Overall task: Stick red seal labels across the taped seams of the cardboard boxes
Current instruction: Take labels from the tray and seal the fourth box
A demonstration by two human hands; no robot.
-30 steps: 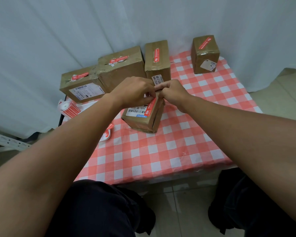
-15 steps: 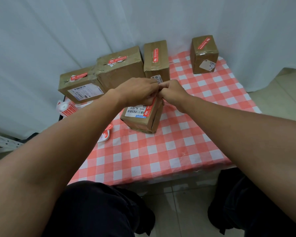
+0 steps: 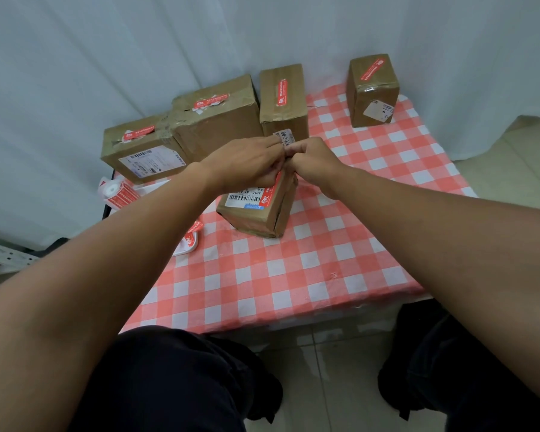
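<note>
A small cardboard box with a barcode slip stands in the middle of the checked table. A red seal label runs along its top edge and disappears under my hands. My left hand and my right hand meet fingertip to fingertip over the box's far end. Their fingers are curled and pinch at the label's far end, which is hidden. Behind stand several other boxes, each with a red seal on top: a flat one, a large one, a narrow one and a small one.
A roll of red labels lies at the table's left edge, and a loose strip of labels lies beside my left forearm. The red-and-white cloth covers the table. A white curtain hangs close behind. My knees are under the near edge.
Both hands have slid from the top of the middle box toward its far end and drawn together. More of the barcode slip and red label shows.
</note>
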